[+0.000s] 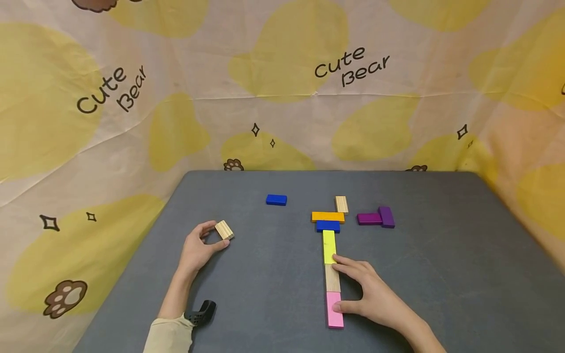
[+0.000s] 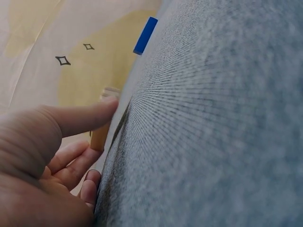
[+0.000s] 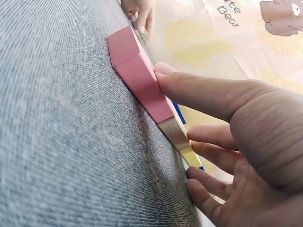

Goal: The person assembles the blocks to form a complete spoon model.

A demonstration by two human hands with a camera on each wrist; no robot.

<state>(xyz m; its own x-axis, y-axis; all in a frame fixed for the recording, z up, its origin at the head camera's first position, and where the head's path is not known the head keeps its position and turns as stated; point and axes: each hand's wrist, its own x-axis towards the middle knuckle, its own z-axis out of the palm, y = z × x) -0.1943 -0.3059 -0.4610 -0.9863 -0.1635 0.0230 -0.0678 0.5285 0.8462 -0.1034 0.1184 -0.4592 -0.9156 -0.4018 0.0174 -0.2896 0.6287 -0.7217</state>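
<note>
My left hand [image 1: 199, 249] pinches a plain wooden block [image 1: 224, 230] between thumb and fingers, over the left part of the table; the left wrist view shows the thumb [image 2: 92, 116] across it. To the right, a yellow block [image 1: 329, 246], a second plain wooden block [image 1: 332, 278] and a pink block [image 1: 334, 314] lie end to end in a line. My right hand [image 1: 375, 294] rests along this line, fingers extended to the yellow and wooden blocks, thumb [image 3: 189, 90] touching the pink one. Beyond the yellow end, a blue block [image 1: 328, 226] lies crosswise against an orange block [image 1: 328, 216].
Another plain wooden block [image 1: 341, 204] lies behind the orange one. Two purple blocks [image 1: 369, 219] meet to its right, and a separate blue block [image 1: 276, 200] lies farther left. The grey table [image 1: 441, 274] ends at a patterned cloth [image 1: 287, 59].
</note>
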